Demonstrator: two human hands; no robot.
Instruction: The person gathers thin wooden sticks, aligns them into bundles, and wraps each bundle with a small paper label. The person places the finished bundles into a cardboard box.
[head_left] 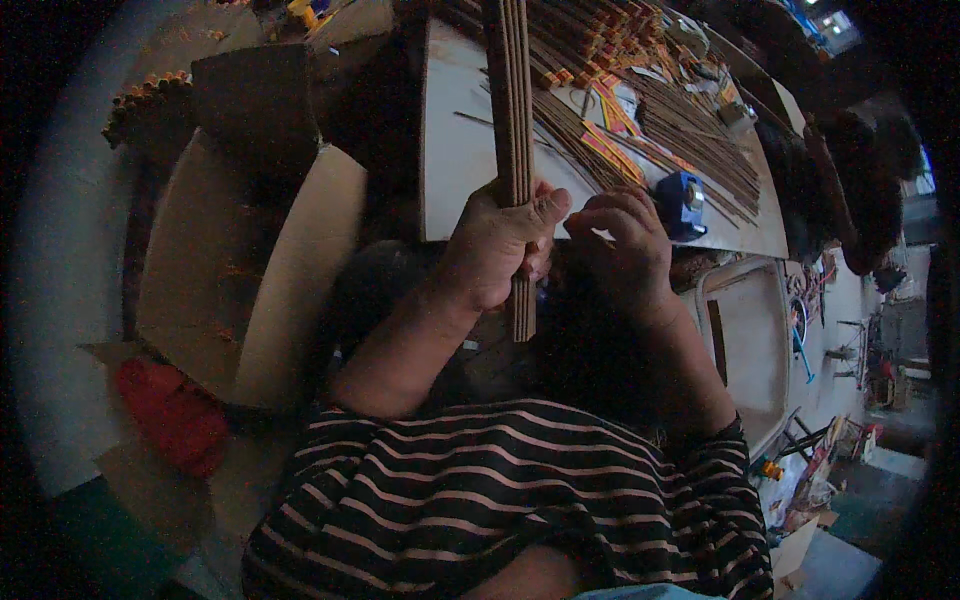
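My left hand (pixel 500 240) is wrapped round a bundle of long brown incense sticks (pixel 513 120), thumb across the front. The bundle stands nearly upright in the picture, its lower end poking out below my fist and its upper end running past the top edge. Close by on the right, my right hand (pixel 630 235) has its fingers curled in toward the thumb. A small pale spot shows between those fingers; whether it is a held thing or a gap, I cannot tell. The right hand is apart from the bundle.
Loose sticks (pixel 695 140) and red-and-yellow labels (pixel 610 150) lie on the white table (pixel 455 190), with labelled bundles (pixel 600 40) behind. A blue, dispenser-like object (pixel 683 205) sits at its near edge. An open cardboard box (pixel 300 240) stands left; a chair frame (pixel 745 340) is right.
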